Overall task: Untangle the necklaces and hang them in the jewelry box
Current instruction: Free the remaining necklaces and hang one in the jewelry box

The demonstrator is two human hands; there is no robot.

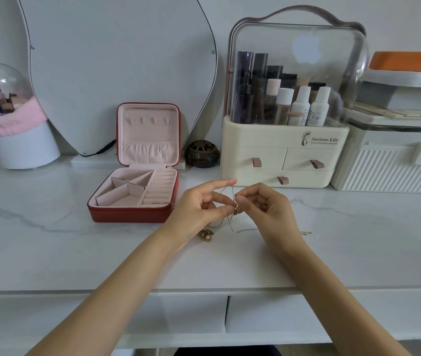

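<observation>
Thin gold necklace chains (232, 222) hang tangled between my two hands above the white marble tabletop. My left hand (199, 209) pinches the chains with thumb and finger, its index finger stretched out with a strand over it. My right hand (263, 209) pinches the same knot from the right. A pendant cluster (206, 235) lies on the table under my left wrist, and a chain end (305, 233) trails to the right. The red jewelry box (137, 176) stands open to the left, its pink lid upright with small hooks and a pouch. A bit of chain rests on its front right rim.
A cream cosmetics organiser (281, 152) with a clear dome stands right behind my hands. A white ribbed case (389, 168) is at the right, a small dark jar (201, 154) beside the box, a mirror (117, 73) behind, a pink-trimmed dome container (11, 116) far left.
</observation>
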